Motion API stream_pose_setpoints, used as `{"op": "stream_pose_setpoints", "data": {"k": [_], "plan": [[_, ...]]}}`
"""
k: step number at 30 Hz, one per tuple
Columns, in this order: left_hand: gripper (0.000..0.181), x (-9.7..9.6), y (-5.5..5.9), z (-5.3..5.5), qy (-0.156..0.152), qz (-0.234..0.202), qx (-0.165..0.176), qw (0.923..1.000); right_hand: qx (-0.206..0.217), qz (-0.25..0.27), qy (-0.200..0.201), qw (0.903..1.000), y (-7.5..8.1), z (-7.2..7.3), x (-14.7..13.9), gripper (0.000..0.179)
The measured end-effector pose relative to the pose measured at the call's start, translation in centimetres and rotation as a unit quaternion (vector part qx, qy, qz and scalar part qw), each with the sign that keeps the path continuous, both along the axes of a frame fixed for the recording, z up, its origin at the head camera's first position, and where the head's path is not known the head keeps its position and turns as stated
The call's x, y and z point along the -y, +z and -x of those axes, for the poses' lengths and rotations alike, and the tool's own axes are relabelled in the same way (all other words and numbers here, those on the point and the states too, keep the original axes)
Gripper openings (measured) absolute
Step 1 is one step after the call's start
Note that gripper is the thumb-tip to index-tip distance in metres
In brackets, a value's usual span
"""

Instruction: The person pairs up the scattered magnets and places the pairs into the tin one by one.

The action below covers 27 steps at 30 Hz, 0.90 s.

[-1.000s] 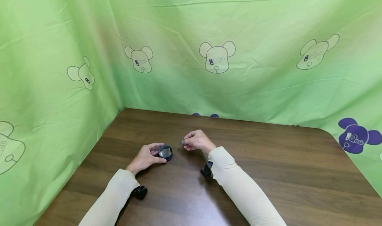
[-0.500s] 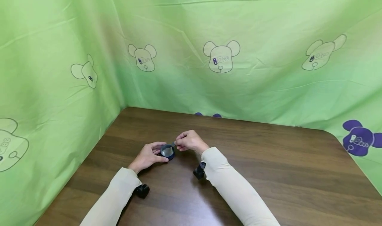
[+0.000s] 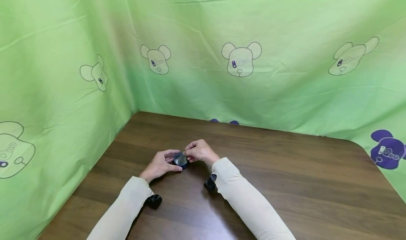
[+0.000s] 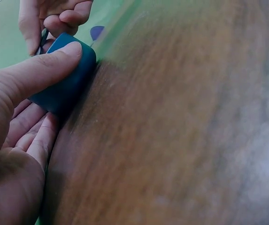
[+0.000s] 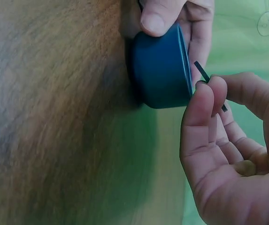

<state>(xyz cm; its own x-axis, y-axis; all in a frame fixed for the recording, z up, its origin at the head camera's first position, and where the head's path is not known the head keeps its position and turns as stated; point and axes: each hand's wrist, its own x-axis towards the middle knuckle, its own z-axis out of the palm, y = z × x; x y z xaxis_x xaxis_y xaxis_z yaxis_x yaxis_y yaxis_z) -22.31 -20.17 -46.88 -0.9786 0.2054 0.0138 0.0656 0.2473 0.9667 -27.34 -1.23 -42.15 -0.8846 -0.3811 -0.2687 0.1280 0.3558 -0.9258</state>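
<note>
My left hand (image 3: pixel 160 165) grips a small dark blue round container (image 5: pixel 160 72) standing on the table. In the left wrist view its thumb lies against the container's blue side (image 4: pixel 68 96), with other fingers on the far side. From the head view the container's inside (image 3: pixel 180 159) looks pale and shiny; its contents are not clear. My right hand (image 3: pixel 201 152) pinches a thin, flat dark piece (image 5: pixel 201 70) between thumb and fingertip, right at the container's open rim. Fingertips cover the middle of that piece, and its kind cannot be told.
The brown wood-grain table (image 3: pixel 269 176) extends to the right and toward the front. Green cloth (image 3: pixel 196 92) with bear-head prints hangs along its back and left edges. Black wrist cameras sit under the left sleeve (image 3: pixel 154 201) and the right sleeve (image 3: pixel 210 183).
My right hand has moved left with the thin piece, from beside the container to its rim. The left hand keeps its grip on the container. The head view has shifted slightly.
</note>
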Motion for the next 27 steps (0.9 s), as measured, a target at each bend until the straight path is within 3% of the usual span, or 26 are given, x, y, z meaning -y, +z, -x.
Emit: {"op": "stream_pose_setpoints", "data": {"k": [14, 27], "plan": [[0.064, -0.31, -0.13, 0.18, 0.002, -0.004, 0.003, 1.0000, -0.038, -0.035, 0.006, 0.9987, 0.04, -0.27, 0.53, 0.009], [0.063, 0.03, -0.37, 0.28, 0.002, -0.006, 0.005, 1.0000, -0.032, -0.006, 0.011, 0.9994, -0.24, -0.18, 0.71, 0.013]]}}
